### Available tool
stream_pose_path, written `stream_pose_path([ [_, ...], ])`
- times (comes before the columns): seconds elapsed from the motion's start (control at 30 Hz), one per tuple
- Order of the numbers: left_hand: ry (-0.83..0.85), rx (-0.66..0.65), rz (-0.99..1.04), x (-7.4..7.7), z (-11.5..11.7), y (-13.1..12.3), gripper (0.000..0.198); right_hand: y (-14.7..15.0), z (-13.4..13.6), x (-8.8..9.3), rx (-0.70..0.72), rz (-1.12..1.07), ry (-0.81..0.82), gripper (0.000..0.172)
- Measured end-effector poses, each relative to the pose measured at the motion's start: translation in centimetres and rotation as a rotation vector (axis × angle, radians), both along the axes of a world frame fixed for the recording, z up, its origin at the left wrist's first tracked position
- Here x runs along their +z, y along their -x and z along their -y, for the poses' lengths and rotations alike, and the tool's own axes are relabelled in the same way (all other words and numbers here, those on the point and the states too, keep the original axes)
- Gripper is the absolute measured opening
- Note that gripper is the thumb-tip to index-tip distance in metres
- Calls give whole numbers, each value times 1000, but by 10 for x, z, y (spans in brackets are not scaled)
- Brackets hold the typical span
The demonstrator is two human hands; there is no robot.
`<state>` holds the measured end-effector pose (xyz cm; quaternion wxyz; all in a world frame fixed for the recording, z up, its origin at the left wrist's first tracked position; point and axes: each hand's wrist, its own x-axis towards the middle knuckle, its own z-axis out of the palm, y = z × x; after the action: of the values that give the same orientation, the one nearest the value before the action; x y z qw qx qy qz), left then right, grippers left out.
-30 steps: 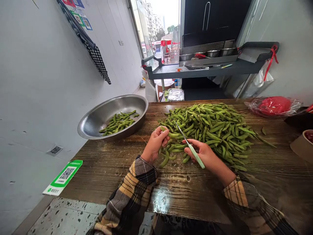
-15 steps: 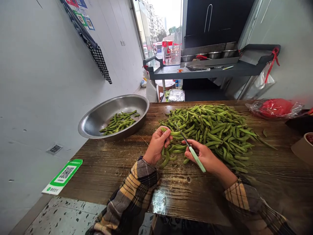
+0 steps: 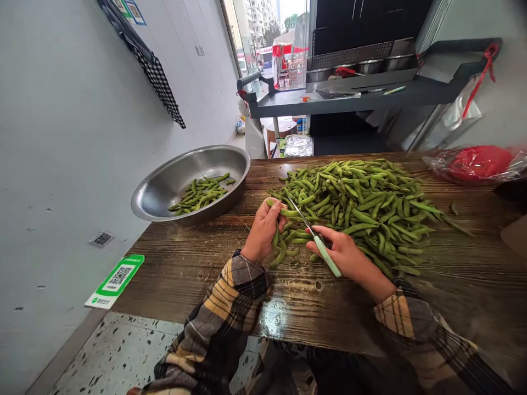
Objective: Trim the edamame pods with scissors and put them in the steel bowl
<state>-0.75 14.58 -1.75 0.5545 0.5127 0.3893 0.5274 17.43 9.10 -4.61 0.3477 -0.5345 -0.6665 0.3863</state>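
Note:
My left hand (image 3: 263, 230) is closed around several green edamame pods; one pod (image 3: 291, 213) sticks out to the right from between thumb and finger, and others hang below. In my right hand (image 3: 343, 251) is a pair of scissors (image 3: 328, 257) with pale green handles, seen edge-on. Its narrow blades point up and left, close by the protruding pod; whether they touch it I cannot tell. A large heap of edamame pods (image 3: 362, 203) lies just beyond and to the right of my hands.
A wide steel basin (image 3: 144, 204) with some pods (image 3: 200, 195) stands on the wooden table (image 3: 173, 280) at left. A green QR-code card (image 3: 117, 280) lies at the left edge. A red item in clear plastic (image 3: 477, 163) sits at right. Behind the table stands a grey cart (image 3: 362, 103).
The view has tilted down, so most things appear higher in the picture. Both hands keep nearly the same grip; the scissors' tips are slightly nearer my left hand.

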Motion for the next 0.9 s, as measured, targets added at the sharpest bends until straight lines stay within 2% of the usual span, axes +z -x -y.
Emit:
stream_pose_path([
  [0.13,3,42,32,5,-4,5,19,-2,0,-2,10,-27,-3,53],
  [0.27,18,69,-55,10,-1,23,16,-6,-2,1,-28,-203,36,56],
  [0.4,-45,-22,-444,11,19,44,25,-8,-4,2,-50,-324,31,58],
  [0.53,-142,-130,-883,-2,46,48,25,-7,-5,1,-43,-334,18,58],
  [0.63,-191,-38,-1141,-18,58,43,22,-7,-5,1,-25,-321,4,60],
  [0.7,-206,12,-1241,-25,58,40,22,-8,-5,0,-26,-309,-16,59],
  [0.8,-204,-18,-1193,-24,51,42,17,-9,-6,0,-43,-299,-47,56],
  [0.9,-164,-53,-936,-11,40,44,26,-9,-6,2,-34,-294,-43,55],
])
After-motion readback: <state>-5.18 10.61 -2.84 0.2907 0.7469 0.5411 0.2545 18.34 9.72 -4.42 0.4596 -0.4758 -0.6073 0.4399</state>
